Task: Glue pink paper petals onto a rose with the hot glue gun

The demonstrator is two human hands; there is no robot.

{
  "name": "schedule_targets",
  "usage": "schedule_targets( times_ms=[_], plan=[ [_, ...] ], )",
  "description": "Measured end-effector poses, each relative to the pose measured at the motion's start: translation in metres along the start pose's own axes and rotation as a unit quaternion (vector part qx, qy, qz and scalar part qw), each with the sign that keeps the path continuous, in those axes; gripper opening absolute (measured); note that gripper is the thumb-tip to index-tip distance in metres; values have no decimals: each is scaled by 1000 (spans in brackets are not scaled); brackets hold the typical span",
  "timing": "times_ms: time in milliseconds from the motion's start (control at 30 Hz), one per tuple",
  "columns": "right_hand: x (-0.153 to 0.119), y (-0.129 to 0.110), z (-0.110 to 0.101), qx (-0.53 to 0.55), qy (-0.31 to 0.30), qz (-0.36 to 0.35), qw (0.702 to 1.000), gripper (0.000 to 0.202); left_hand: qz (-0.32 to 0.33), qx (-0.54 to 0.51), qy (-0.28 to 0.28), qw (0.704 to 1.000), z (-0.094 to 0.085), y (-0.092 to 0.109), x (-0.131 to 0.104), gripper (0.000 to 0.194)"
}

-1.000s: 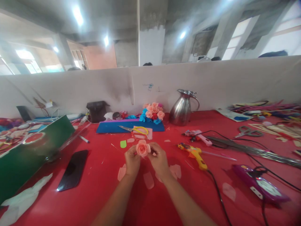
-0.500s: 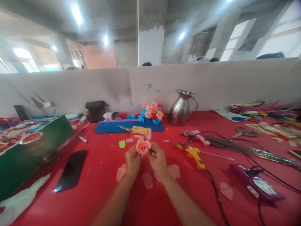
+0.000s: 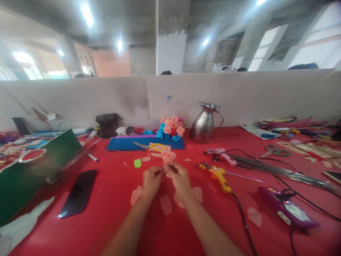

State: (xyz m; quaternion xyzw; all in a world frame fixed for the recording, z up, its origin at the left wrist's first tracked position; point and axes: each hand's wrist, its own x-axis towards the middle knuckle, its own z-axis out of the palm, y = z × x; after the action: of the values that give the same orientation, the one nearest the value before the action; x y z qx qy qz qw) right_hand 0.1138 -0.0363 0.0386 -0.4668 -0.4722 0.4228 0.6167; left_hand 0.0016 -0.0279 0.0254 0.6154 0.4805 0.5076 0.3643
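A pink paper rose [image 3: 168,155] stands upright above my fingers at the middle of the red table. My right hand [image 3: 179,177] pinches its base. Close beside it, my left hand [image 3: 152,179] has its fingers pressed together at the lower part of the rose; exactly what they grip is too small to tell. Several cut pink petals [image 3: 166,205] lie around my wrists. Behind the rose are yellow-handled scissors [image 3: 157,147] on a blue board [image 3: 122,143].
A yellow glue gun [image 3: 221,179] and a pink one [image 3: 226,157] lie right, near a purple power strip [image 3: 289,209]. A steel jug [image 3: 204,124] stands behind, beside a rose bunch [image 3: 172,128]. Left are a phone [image 3: 79,193] and a green board [image 3: 61,151].
The rose has tilted from facing me to upright and moved slightly up and right. My fingers have shifted below the bloom, with my right fingers now at its base.
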Motion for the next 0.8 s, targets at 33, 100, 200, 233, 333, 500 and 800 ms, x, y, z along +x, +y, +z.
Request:
schedule_targets(
  times_ms=[33, 100, 200, 233, 333, 500, 800],
  plan=[
    [0, 0, 0, 7, -1, 7, 1000, 16, -3, -3, 0, 1000, 0, 0, 0, 11],
    [0, -1, -1, 12, -6, 14, 1000, 17, -7, -13, -1, 1000, 1, -2, 0, 10],
    [0, -1, -1, 9, -12, 11, 1000, 17, -7, -33, -2, 999, 2, -5, 1, 9],
    [0, -1, -1, 9, -14, 9, 1000, 17, -7, -36, -1, 999, 2, -5, 1, 9],
    [0, -2, -1, 3, -15, -4, 1000, 17, 0, -28, 4, 1000, 0, -3, 2, 9],
    [1, 0, -3, -57, 9, -64, 996, 20, 91, -26, 61, 994, -10, 9, 1, 19],
    [-5, -3, 0, -165, 45, -161, 972, 17, 55, -292, 56, 953, -19, 13, 2, 16]
  ],
)
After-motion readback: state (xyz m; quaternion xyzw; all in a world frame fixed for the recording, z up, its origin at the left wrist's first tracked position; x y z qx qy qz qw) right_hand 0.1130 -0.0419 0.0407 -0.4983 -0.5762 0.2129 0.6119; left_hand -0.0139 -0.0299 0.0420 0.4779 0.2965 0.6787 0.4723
